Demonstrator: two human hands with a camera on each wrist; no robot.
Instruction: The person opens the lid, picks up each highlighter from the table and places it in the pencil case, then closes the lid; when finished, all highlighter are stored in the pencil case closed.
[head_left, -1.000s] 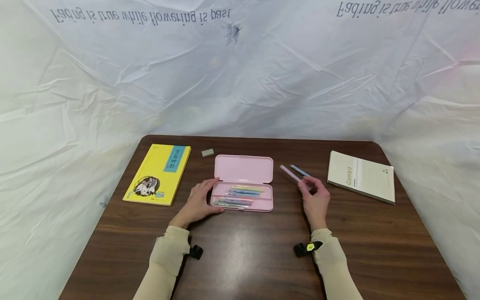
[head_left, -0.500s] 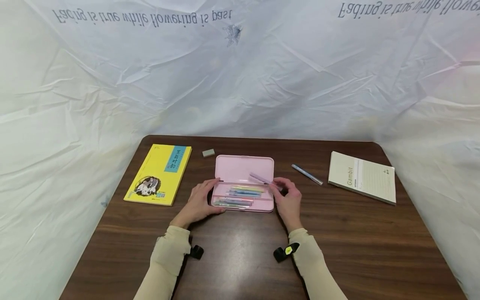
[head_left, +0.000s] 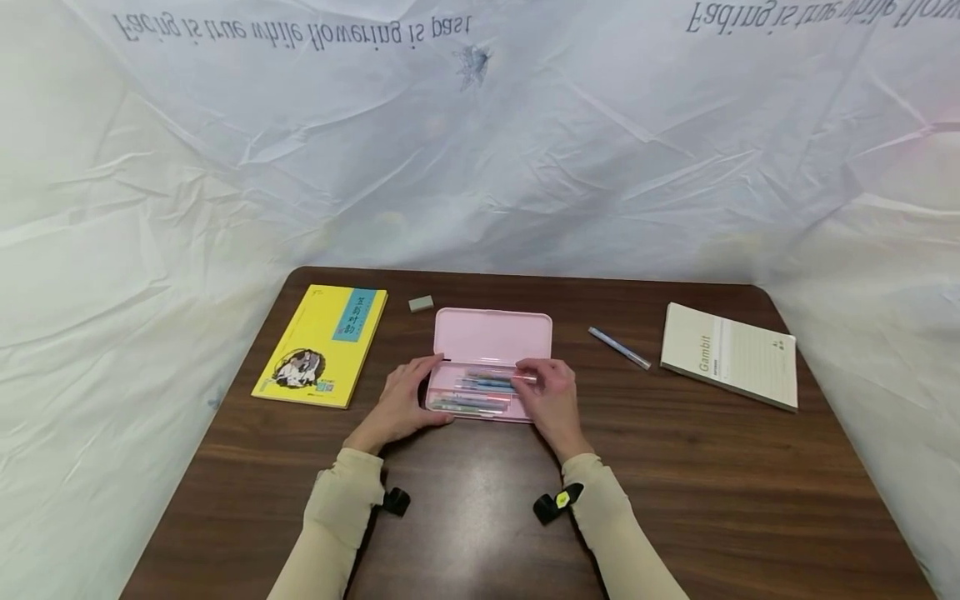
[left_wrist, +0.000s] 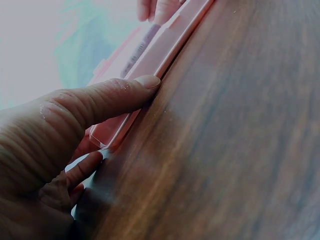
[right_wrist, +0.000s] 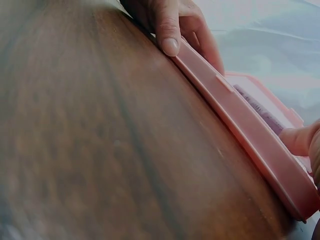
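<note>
A pink pencil case [head_left: 492,336] lies with its lid raised, several slim pens [head_left: 472,405] in its two compartments. My left hand [head_left: 401,406] holds the case's left end, thumb along the front wall and fingers round the far side; the left wrist view shows that thumb [left_wrist: 122,97] on the wall. Over the right part of the case, my right hand [head_left: 551,400] pinches a purple pen [right_wrist: 260,107] low in the back compartment. Its right end is hidden by the fingers. Right of the case, a blue pen [head_left: 619,347] lies on the table.
On the brown table [head_left: 480,517], a yellow book [head_left: 318,346] lies at the left and a small grey eraser [head_left: 422,304] behind the case. A cream notebook [head_left: 729,356] is at the right. White sheeting [head_left: 480,167] hangs around the table.
My right hand has carried the purple pen leftward from beside the blue pen and lowered it into the case's back compartment. My left hand keeps its hold on the case.
</note>
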